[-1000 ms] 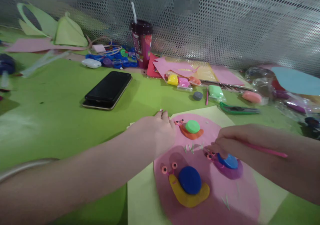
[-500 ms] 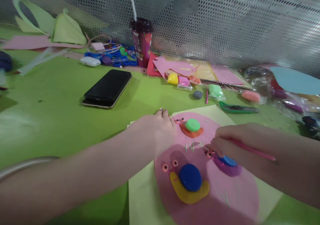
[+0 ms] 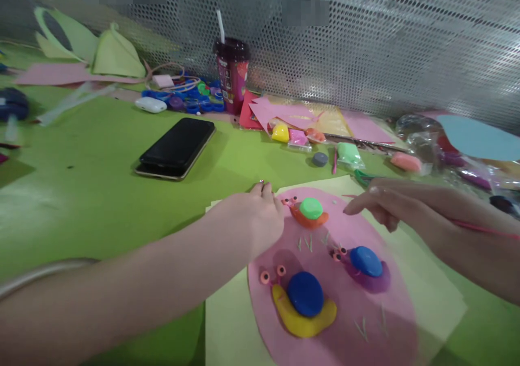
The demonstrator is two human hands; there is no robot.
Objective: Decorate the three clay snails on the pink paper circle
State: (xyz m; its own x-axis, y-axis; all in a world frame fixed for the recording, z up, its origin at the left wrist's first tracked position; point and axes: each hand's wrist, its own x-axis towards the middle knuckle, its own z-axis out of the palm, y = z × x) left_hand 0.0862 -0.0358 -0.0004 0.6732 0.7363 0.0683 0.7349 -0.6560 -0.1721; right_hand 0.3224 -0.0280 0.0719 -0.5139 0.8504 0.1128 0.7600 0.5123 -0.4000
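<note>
The left hand rests flat, holding nothing, on the round pink felt sheet. The right hand, index finger extended, grips a thin pink stick; the purple clay snail with blue cap shell lies just below it.

A bright green tabletop runs back to a grey perforated metal wall.

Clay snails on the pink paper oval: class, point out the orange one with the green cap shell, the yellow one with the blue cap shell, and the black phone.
Orange clay snail [image 3: 311,214], head view, green cap shell.
Yellow clay snail [image 3: 305,306], head view, blue cap shell.
Black phone [image 3: 177,146], head view, screen centre.
</note>
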